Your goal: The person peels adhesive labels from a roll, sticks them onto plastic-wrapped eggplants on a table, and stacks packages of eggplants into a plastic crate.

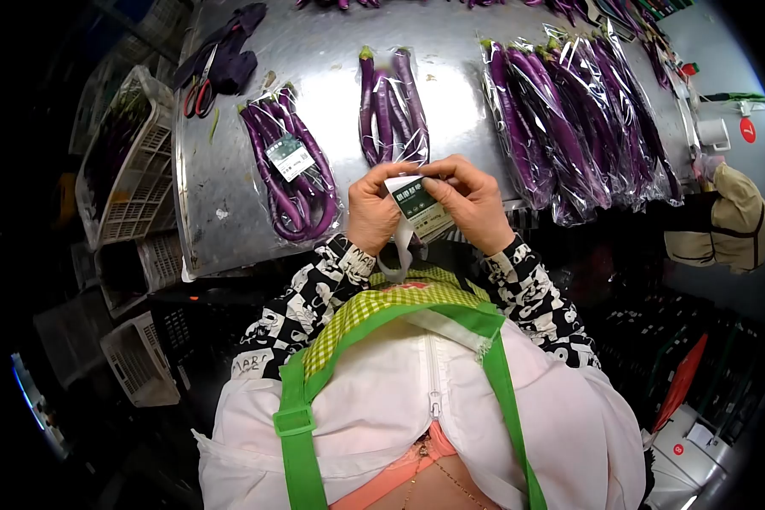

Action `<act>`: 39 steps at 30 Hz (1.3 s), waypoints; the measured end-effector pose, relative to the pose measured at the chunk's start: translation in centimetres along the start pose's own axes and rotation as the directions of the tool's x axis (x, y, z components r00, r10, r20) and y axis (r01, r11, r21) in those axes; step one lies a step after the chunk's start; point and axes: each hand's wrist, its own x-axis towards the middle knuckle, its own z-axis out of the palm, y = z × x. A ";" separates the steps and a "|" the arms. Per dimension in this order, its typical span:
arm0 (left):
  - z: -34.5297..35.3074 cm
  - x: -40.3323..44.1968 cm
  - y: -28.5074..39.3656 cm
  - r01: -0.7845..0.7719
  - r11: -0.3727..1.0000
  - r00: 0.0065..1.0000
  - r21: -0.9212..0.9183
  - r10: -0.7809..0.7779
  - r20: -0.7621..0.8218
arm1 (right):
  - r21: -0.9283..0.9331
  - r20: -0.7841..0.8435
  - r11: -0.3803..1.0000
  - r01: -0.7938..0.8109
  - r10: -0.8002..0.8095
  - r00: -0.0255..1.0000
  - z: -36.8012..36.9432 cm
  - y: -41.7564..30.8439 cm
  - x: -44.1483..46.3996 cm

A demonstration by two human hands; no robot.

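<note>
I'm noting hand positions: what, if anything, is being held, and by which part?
A rectangular dark green and pale paper label: the right hand pinches its upper right corner, thumb in front. The left hand is at its left side, contact unclear.

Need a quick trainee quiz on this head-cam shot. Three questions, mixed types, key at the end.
1. Open: what do the left hand and right hand hold between them?
2. True or false: the labelled eggplant bag lies to the right of the left hand.
3. What colour shows on the handles of the scissors? A) yellow B) red C) blue

Key:
1. A printed label.
2. False; it lies to the left.
3. B.
</note>
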 end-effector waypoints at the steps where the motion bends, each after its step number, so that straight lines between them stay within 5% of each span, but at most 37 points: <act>1: -0.4 -0.1 -0.5 -0.004 1.000 1.000 0.000 0.004 -0.006 | 0.000 0.007 1.000 0.002 -0.002 1.000 0.1 0.4 0.2; 3: -1.7 -0.1 -1.9 0.094 0.994 0.995 0.057 -0.095 0.012 | -0.275 -0.015 0.936 0.217 -0.230 0.973 0.3 1.2 0.7; 7: -3.7 -0.7 -3.2 0.243 0.936 0.970 0.256 -0.229 -0.084 | -0.428 -0.032 0.858 0.284 -0.329 0.944 0.8 2.6 2.3; 9: -4.7 -1.5 -2.9 0.315 0.865 0.944 0.391 -0.326 -0.040 | -0.345 -0.158 0.932 0.114 -0.177 0.971 0.8 3.4 4.1; 11: -7.5 -2.3 -3.1 0.370 0.637 0.850 0.676 -0.526 0.031 | -0.199 -0.264 0.979 0.041 -0.094 0.960 1.2 5.0 7.2; 13: -8.4 -3.3 -1.0 0.166 0.405 0.832 0.899 -0.547 0.093 | -0.427 -0.310 0.898 -0.104 -0.037 0.950 0.8 9.4 10.6; 14: -8.4 -4.1 -0.1 0.032 0.355 0.862 0.934 -0.484 0.154 | -0.493 -0.367 0.826 -0.273 0.087 0.926 1.0 10.2 11.7; 16: -7.7 -5.3 1.5 -0.075 0.325 0.915 0.943 -0.353 0.194 | -0.495 -0.439 0.806 -0.323 0.089 0.894 1.4 14.4 13.4; 17: -8.1 -5.9 0.8 -0.229 0.415 0.940 0.881 -0.140 0.310 | -0.479 -0.423 0.837 -0.265 0.044 0.905 1.8 15.3 14.0; 20: -6.5 -5.2 1.4 -0.463 0.573 0.856 0.677 0.089 0.510 | -0.388 -0.359 0.902 -0.189 0.041 0.932 5.8 14.9 15.7; 25: -2.7 -2.1 1.6 -0.587 0.668 0.722 0.457 0.176 0.670 | -0.451 -0.018 0.892 -0.022 0.016 1.000 9.5 10.9 15.2; 27: -2.0 -1.7 1.8 -0.476 0.790 0.821 0.387 0.242 0.517 | -0.585 -0.057 0.810 -0.038 0.006 0.998 6.2 8.2 13.8; 29: -2.1 -1.8 1.8 -0.494 0.778 0.823 0.388 0.273 0.498 | -0.734 -0.234 0.678 -0.044 -0.191 0.953 -0.2 8.8 11.9; 30: -1.8 -2.2 1.6 -0.330 0.872 0.918 0.363 0.207 0.337 | -0.878 -0.277 0.467 -0.105 -0.318 0.907 -4.1 6.2 10.0; 32: -1.3 -2.3 1.3 -0.135 0.958 0.986 0.253 0.104 0.133 | -0.888 -0.458 0.099 -0.448 -0.270 0.847 -9.9 1.9 7.0; 33: -1.5 -1.9 0.9 -0.149 0.957 0.985 0.249 0.121 0.125 | -0.862 -0.482 -0.002 -0.507 -0.304 0.822 -12.8 2.0 5.3; 35: -1.9 -1.1 0.1 -0.290 0.915 0.925 0.279 0.192 0.328 | -0.816 -0.563 -0.112 -0.566 -0.065 0.824 -17.6 3.0 3.0; 39: -1.2 0.4 0.6 -0.409 0.838 0.857 0.360 0.219 0.466 | -0.923 -0.363 -0.072 -0.378 -0.158 0.918 -23.2 5.4 2.5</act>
